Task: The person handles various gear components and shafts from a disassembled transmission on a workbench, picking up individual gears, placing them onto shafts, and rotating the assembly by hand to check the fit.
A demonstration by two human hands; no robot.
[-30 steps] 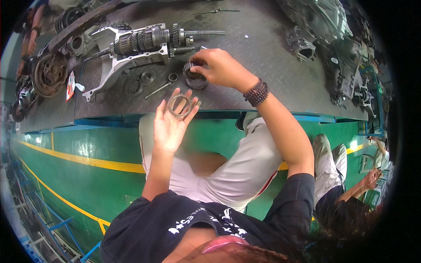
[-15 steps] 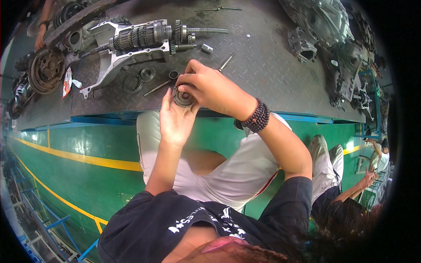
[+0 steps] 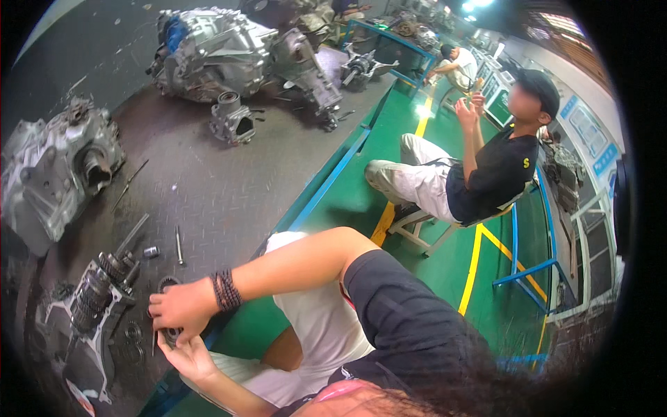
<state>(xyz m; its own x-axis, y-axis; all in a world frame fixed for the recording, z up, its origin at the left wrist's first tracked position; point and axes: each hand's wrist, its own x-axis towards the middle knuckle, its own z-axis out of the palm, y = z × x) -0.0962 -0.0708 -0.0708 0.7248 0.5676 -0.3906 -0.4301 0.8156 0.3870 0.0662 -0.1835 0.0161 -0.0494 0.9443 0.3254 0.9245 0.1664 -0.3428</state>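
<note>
A small toothed gear (image 3: 174, 336) sits between my hands at the bench edge, partly covered by fingers. My left hand (image 3: 190, 358) cradles it from below, fingers closed about its side. Over its top my right hand (image 3: 184, 307) is bent down, fingers curled onto it. Just beyond the right hand a dark round metal part (image 3: 167, 283) shows on the bench. Beside my hands lie two loose gear rings (image 3: 133, 331) and an open housing half (image 3: 97, 351) bearing a geared shaft (image 3: 90, 299). A short metal sleeve (image 3: 151, 252) and a thin rod (image 3: 179, 245) lie farther off.
Large metal gearbox casings (image 3: 212, 55) stand along the far bench (image 3: 208, 181), with another casing (image 3: 62, 170) at left. A small housing (image 3: 232, 119) lies between. Across the green floor (image 3: 361, 285), a person (image 3: 486, 149) sits on a stool, hands raised.
My view has swung to the right, so my hands and the geared shaft now appear at lower left. The gear stays between my hands. The seated person has come fully into view.
</note>
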